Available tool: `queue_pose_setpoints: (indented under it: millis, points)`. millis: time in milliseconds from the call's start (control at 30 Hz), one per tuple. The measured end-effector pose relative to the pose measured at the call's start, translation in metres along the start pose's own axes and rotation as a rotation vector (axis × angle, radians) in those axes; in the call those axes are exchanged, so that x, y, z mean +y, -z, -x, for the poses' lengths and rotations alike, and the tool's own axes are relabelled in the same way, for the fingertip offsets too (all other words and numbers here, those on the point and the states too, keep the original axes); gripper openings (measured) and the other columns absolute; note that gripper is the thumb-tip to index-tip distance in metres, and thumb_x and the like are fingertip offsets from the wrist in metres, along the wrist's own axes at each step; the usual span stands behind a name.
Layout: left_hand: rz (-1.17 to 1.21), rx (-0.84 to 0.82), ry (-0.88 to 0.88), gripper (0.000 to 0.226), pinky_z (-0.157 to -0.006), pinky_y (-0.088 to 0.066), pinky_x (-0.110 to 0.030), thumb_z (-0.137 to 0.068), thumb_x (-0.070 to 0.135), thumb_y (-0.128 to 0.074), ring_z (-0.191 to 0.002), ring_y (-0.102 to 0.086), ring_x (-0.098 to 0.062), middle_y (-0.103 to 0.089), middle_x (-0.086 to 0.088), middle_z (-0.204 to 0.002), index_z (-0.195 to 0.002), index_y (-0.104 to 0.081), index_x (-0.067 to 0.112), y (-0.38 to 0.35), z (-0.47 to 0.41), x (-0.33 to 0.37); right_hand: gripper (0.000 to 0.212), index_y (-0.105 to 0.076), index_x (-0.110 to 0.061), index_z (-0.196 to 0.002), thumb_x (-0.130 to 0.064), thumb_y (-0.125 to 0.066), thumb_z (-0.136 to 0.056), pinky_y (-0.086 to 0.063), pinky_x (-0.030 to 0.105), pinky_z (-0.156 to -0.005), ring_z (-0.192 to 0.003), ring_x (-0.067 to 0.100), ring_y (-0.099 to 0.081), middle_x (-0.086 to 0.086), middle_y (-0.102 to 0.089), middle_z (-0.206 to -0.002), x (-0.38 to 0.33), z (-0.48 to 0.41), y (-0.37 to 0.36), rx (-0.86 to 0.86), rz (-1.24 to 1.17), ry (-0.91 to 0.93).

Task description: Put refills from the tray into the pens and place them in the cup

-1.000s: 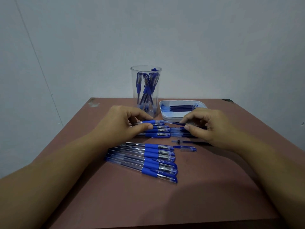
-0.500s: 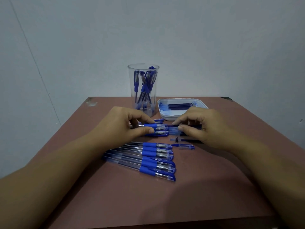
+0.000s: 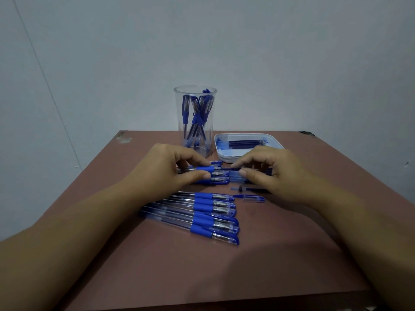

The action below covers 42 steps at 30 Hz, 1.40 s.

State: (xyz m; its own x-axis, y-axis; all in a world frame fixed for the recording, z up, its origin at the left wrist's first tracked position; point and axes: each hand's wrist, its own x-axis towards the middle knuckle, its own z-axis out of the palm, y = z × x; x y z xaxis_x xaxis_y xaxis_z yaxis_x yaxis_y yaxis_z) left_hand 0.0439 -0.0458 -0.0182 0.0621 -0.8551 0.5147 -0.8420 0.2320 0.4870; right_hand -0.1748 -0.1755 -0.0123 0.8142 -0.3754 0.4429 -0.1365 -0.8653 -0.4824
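My left hand (image 3: 173, 167) pinches a blue-grip pen barrel (image 3: 205, 169) between thumb and fingers, just above the table. My right hand (image 3: 271, 171) pinches a thin dark refill (image 3: 226, 169) whose left end meets the barrel's open end. A clear cup (image 3: 195, 122) behind my left hand holds several blue pens. The white tray (image 3: 224, 157) with dark refills (image 3: 244, 142) sits to the cup's right, partly hidden by my right hand.
Several capped pens (image 3: 202, 214) lie in a row on the brown table (image 3: 202, 272) in front of my hands. More pens (image 3: 215, 180) lie under my hands. A loose cap (image 3: 253, 199) and a small tip piece (image 3: 240, 189) lie near my right hand.
The refill has gone further left toward the barrel and my two hands have drawn closer together. The view has shifted slightly.
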Motion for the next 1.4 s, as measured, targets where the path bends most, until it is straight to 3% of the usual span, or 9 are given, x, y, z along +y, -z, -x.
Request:
queue_pose_setpoints:
  millis: [100,233,367,500,633,800,933,1200,1400]
  points:
    - [0.005,0.004,0.0,0.021,-0.058,-0.044,-0.01,-0.071,0.049,-0.07,-0.07,-0.061,0.0,-0.067,0.022,-0.074,-0.092,-0.067,0.049,0.0,0.0,0.0,0.03,-0.064,-0.041,-0.111,-0.021,-0.067,-0.089,-0.043,0.013,-0.069,-0.079,0.006,-0.056,-0.017,-0.06,-0.087,0.0,0.001,0.001,-0.012,-0.011,0.002]
    - [0.008,0.013,0.001,0.021,-0.058,-0.044,-0.009,-0.073,0.045,-0.072,-0.072,-0.062,-0.002,-0.068,0.023,-0.078,-0.093,-0.069,0.045,0.001,-0.001,0.0,0.023,-0.061,-0.035,-0.093,-0.016,-0.071,-0.086,-0.046,0.016,-0.064,-0.07,0.011,-0.055,-0.007,-0.059,-0.079,0.003,0.002,0.002,0.093,-0.057,-0.015]
    - [-0.004,-0.002,-0.003,0.023,-0.061,-0.047,-0.011,-0.071,0.051,-0.068,-0.077,-0.063,-0.003,-0.069,0.022,-0.082,-0.093,-0.067,0.048,0.0,0.0,0.001,0.022,-0.064,-0.037,-0.086,-0.016,-0.072,-0.086,-0.05,0.027,-0.064,-0.071,0.01,-0.058,-0.011,-0.063,-0.077,0.004,-0.001,-0.004,0.095,-0.013,0.008]
    - [-0.013,0.004,-0.004,0.026,-0.059,-0.045,-0.01,-0.072,0.049,-0.07,-0.074,-0.063,-0.003,-0.068,0.021,-0.077,-0.096,-0.073,0.04,-0.001,0.0,0.001,0.023,-0.068,-0.037,-0.103,-0.019,-0.068,-0.089,-0.047,0.021,-0.067,-0.078,0.009,-0.058,-0.017,-0.062,-0.085,0.002,-0.002,-0.007,0.074,0.03,0.054]
    - [-0.007,0.011,-0.007,0.027,-0.058,-0.045,-0.009,-0.072,0.047,-0.071,-0.073,-0.062,-0.001,-0.067,0.022,-0.076,-0.097,-0.074,0.037,-0.001,0.0,0.001,0.023,-0.061,-0.038,-0.091,-0.018,-0.071,-0.087,-0.047,0.022,-0.062,-0.071,0.013,-0.056,-0.015,-0.061,-0.082,0.001,-0.002,-0.008,0.108,-0.002,0.027]
    - [0.013,-0.004,-0.035,0.021,-0.062,-0.048,-0.012,-0.07,0.052,-0.067,-0.073,-0.063,-0.004,-0.068,0.023,-0.077,-0.091,-0.065,0.051,-0.001,0.001,0.006,0.014,-0.07,-0.028,-0.098,-0.023,-0.073,-0.085,-0.044,0.016,-0.062,-0.072,0.012,-0.054,-0.012,-0.06,-0.084,-0.001,-0.003,-0.011,0.054,0.008,0.048]
    - [0.021,-0.012,-0.015,0.02,-0.06,-0.046,-0.011,-0.069,0.053,-0.066,-0.074,-0.061,-0.001,-0.064,0.028,-0.075,-0.087,-0.06,0.057,0.001,0.001,0.006,0.024,-0.066,-0.039,-0.099,-0.021,-0.073,-0.084,-0.044,0.016,-0.063,-0.073,0.012,-0.055,-0.01,-0.063,-0.087,0.001,0.001,0.001,0.037,-0.004,-0.025]
    - [0.011,-0.04,-0.008,0.019,-0.061,-0.047,-0.012,-0.07,0.053,-0.066,-0.077,-0.061,-0.001,-0.066,0.024,-0.079,-0.087,-0.06,0.057,0.0,0.0,0.004,0.006,-0.071,-0.039,-0.088,-0.036,-0.072,-0.083,-0.042,0.014,-0.067,-0.084,-0.002,-0.056,-0.019,-0.063,-0.086,0.002,0.0,0.002,-0.209,0.15,-0.138]
    - [0.01,-0.035,0.001,0.018,-0.06,-0.048,-0.013,-0.07,0.054,-0.065,-0.076,-0.06,-0.002,-0.067,0.02,-0.078,-0.087,-0.06,0.057,0.0,0.001,0.003,0.019,-0.065,-0.034,-0.08,-0.018,-0.07,-0.087,-0.044,0.012,-0.059,-0.064,0.002,-0.059,-0.012,-0.067,-0.073,-0.006,0.0,-0.002,0.045,-0.071,-0.11]
